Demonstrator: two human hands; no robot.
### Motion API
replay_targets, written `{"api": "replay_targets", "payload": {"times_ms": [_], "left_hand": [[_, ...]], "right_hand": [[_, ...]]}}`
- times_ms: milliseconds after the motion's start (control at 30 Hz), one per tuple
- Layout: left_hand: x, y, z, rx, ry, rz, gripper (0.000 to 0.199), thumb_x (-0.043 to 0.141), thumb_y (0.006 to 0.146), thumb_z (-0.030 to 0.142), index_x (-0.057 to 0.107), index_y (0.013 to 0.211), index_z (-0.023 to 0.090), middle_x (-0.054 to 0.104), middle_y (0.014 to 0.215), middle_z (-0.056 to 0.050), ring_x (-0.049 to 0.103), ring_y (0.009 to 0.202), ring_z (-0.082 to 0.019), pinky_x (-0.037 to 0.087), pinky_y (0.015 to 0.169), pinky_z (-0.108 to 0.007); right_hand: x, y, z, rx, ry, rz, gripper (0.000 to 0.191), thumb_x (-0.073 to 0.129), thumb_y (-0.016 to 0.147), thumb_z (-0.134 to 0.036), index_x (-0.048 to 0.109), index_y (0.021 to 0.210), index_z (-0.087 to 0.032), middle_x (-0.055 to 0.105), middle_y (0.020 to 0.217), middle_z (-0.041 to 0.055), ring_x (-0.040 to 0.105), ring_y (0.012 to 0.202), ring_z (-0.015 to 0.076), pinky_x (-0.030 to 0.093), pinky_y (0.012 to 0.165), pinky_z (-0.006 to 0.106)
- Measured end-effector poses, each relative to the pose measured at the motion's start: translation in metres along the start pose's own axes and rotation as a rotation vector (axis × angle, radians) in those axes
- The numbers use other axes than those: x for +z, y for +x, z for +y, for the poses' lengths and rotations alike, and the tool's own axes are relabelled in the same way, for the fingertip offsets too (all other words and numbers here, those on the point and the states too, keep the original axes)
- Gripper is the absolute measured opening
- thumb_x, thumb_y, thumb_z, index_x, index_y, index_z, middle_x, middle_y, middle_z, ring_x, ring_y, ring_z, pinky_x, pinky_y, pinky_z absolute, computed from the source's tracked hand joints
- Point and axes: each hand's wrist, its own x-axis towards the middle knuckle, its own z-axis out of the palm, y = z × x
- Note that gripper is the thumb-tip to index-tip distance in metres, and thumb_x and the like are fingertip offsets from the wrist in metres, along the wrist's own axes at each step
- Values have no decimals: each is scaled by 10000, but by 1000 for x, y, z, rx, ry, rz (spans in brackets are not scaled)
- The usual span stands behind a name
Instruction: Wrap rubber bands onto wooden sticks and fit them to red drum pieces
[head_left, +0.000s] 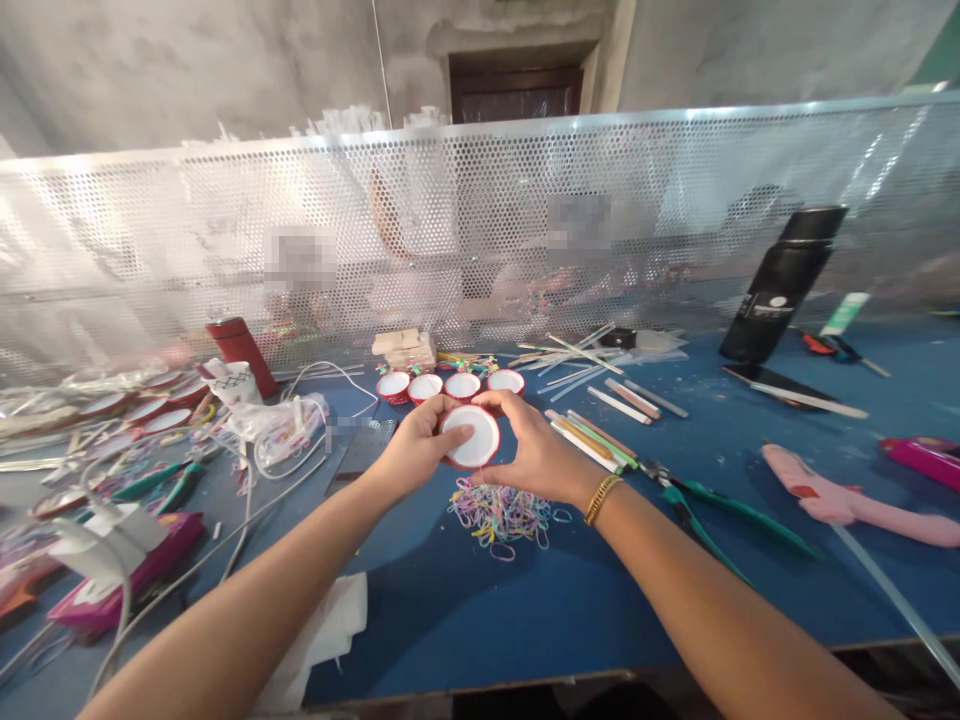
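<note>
A round white disc with a red rim (472, 437) is held up over the blue table. My left hand (420, 440) grips its left side, the thumb lying across the white face. On the right side, my right hand (534, 450) curves around the rim with finger and thumb apart, at or very near the edge. Just below lies a loose pile of pastel rubber bands (504, 512). Several similar red-rimmed round pieces (463, 385) stand in a row behind my hands.
Colored sticks (592, 440), green-handled pliers (739, 508), a pink glue gun (840, 495) and a black bottle (780, 290) lie or stand right. White cables (247, 520) and a red bottle (241, 355) are left. A perforated metal screen (465, 230) runs behind.
</note>
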Motion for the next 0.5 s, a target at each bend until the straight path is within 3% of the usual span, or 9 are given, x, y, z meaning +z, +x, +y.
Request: {"api": "replay_targets", "payload": {"times_ms": [300, 500], "left_hand": [[0, 0, 0, 11, 5, 10, 314, 758, 752, 376, 556, 905, 191, 547, 767, 31, 494, 632, -111, 400, 569, -250], [1, -1, 1, -39, -173, -8, 354, 806, 722, 377, 553, 883, 189, 589, 771, 20, 522, 648, -114, 412, 585, -254]], "right_hand": [[-2, 1, -3, -3, 14, -4, 821, 924, 627, -318, 451, 1299, -308, 593, 1346, 84, 566, 1265, 317, 449, 1086, 550], [8, 5, 10, -2, 265, 33, 590, 902, 651, -309, 563, 1132, -267, 678, 1183, 60, 640, 1098, 252, 511, 998, 492]]}}
